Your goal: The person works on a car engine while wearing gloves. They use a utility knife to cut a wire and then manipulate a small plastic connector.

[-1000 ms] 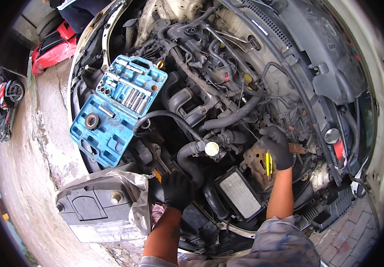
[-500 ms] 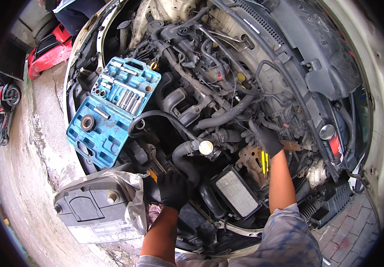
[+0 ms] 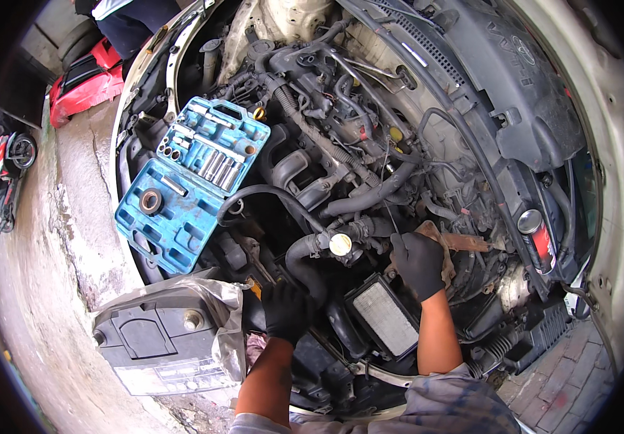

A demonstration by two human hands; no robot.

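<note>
My left hand (image 3: 287, 311), in a black glove, curls over the front edge of the engine bay (image 3: 341, 365), beside a small orange part (image 3: 254, 288). My right hand (image 3: 417, 262), also gloved in black, closes on the near end of a rusty brown bracket (image 3: 468, 242) to the right of the engine. A black hose with a pale round cap (image 3: 340, 244) lies between the two hands. Just below my right hand sits a grey rectangular air filter box (image 3: 386, 318).
An open blue socket set case (image 3: 182, 217) rests on the left side of the engine bay. A car battery (image 3: 156, 336) wrapped in plastic stands on the concrete at lower left. A red spray can (image 3: 538, 239) stands at the right. A person stands at the top left.
My right hand has shifted a little left onto the rusty bracket, and the yellow-and-black tool seen by it earlier no longer shows. My left hand stays on the front edge.
</note>
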